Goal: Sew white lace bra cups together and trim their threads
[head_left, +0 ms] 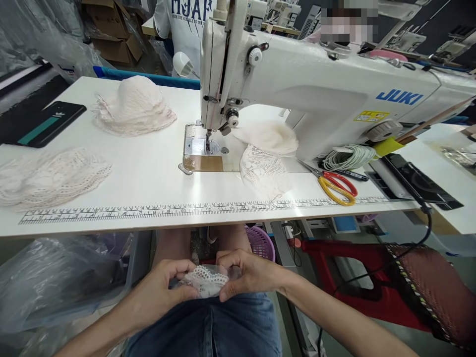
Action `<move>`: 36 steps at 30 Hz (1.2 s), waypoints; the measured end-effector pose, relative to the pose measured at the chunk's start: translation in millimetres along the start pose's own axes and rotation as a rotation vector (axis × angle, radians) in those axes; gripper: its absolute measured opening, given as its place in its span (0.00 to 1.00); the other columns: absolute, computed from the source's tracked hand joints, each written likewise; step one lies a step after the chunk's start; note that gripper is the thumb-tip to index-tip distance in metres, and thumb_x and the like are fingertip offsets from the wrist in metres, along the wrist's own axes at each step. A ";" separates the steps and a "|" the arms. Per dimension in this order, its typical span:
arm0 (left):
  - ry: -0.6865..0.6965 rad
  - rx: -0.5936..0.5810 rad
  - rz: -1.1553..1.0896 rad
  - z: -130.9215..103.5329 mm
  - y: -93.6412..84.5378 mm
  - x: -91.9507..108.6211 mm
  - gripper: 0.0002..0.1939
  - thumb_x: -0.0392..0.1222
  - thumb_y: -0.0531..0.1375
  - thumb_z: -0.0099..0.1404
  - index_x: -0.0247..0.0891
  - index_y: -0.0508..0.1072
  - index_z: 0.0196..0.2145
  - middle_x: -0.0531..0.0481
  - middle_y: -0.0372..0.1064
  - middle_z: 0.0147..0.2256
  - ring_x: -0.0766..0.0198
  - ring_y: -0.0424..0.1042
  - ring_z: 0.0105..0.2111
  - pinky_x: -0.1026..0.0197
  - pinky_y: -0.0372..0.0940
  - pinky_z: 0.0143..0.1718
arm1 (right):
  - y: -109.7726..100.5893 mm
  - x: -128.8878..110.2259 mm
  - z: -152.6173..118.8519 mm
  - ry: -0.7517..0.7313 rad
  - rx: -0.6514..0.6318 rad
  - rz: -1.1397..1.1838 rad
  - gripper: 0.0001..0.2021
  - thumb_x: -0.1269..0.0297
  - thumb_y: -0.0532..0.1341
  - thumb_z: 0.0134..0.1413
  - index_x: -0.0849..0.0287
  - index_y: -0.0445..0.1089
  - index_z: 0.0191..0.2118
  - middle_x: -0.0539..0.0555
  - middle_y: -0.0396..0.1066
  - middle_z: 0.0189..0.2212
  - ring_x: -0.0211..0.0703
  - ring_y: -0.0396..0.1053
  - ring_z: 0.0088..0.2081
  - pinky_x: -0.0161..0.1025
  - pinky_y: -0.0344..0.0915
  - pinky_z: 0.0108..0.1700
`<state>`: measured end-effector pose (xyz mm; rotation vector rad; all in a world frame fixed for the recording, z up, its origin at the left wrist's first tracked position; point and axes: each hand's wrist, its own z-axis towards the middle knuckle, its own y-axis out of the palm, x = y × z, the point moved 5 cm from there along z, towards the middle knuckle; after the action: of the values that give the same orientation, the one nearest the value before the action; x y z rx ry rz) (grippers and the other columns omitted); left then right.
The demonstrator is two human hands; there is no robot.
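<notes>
A small piece of white lace fabric (205, 281) with a scalloped, holed edge is held low over the lap, below the table's front edge. My left hand (173, 285) pinches its left side between thumb and fingers. At its right side, my right hand (241, 275) grips it the same way, with some sheer material by the fingers. Above them stands a white sewing machine (320, 79), its needle over the metal plate. Right of the needle, a cream padded cup (269, 136) and a lace piece (265, 171) lie on the table.
Lace stacks lie at the left (52, 176) and back left (136, 106), near a dark phone (52, 124). Scissors (336, 187), coiled cord (349, 157) and a black device (416, 181) are at the right. A red stool (349, 292) stands below. People are behind the machine.
</notes>
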<state>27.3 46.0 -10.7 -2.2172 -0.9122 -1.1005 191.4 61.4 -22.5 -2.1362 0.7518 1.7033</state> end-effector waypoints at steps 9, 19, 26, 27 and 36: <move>-0.012 -0.002 0.011 2.8 4.4 2.8 0.12 0.43 0.59 0.57 0.37 0.74 0.39 0.51 0.74 0.33 0.58 0.69 0.37 0.62 0.61 0.39 | 4.2 2.2 1.7 0.164 0.007 0.075 0.19 0.52 0.68 0.41 0.61 0.63 0.30 0.44 0.56 0.22 0.31 0.53 0.26 0.29 0.49 0.26; 0.009 0.053 -0.028 5.1 4.2 4.5 0.14 0.42 0.62 0.53 0.36 0.73 0.39 0.50 0.72 0.34 0.59 0.67 0.36 0.62 0.58 0.38 | 4.2 -1.5 6.2 0.097 0.154 -0.075 0.19 0.51 0.67 0.42 0.62 0.63 0.27 0.44 0.55 0.21 0.32 0.53 0.26 0.29 0.47 0.25; 0.079 0.122 -0.022 7.6 2.0 9.4 0.15 0.49 0.58 0.59 0.35 0.72 0.23 0.54 0.63 0.24 0.64 0.61 0.28 0.65 0.54 0.31 | 2.6 -6.3 3.6 0.075 0.157 -0.206 0.17 0.54 0.68 0.42 0.62 0.65 0.30 0.43 0.54 0.21 0.31 0.51 0.25 0.29 0.45 0.24; 0.089 0.113 -0.036 6.4 0.0 8.4 0.14 0.49 0.58 0.59 0.36 0.72 0.24 0.54 0.64 0.25 0.64 0.61 0.29 0.65 0.54 0.32 | 2.4 -5.1 2.7 0.083 0.119 -0.183 0.17 0.53 0.68 0.43 0.61 0.66 0.31 0.43 0.54 0.21 0.31 0.51 0.25 0.29 0.45 0.24; -0.098 0.029 -0.276 -4.2 -6.1 -0.3 0.16 0.53 0.63 0.56 0.35 0.71 0.28 0.54 0.66 0.26 0.65 0.62 0.30 0.66 0.55 0.32 | -2.3 -7.6 2.9 0.043 0.009 0.015 0.17 0.53 0.69 0.40 0.62 0.70 0.29 0.46 0.59 0.26 0.32 0.57 0.27 0.30 0.53 0.28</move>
<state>20.6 47.1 -7.8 -2.1836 -1.2986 -1.0961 189.2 66.4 -16.1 -2.1734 0.7875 1.6630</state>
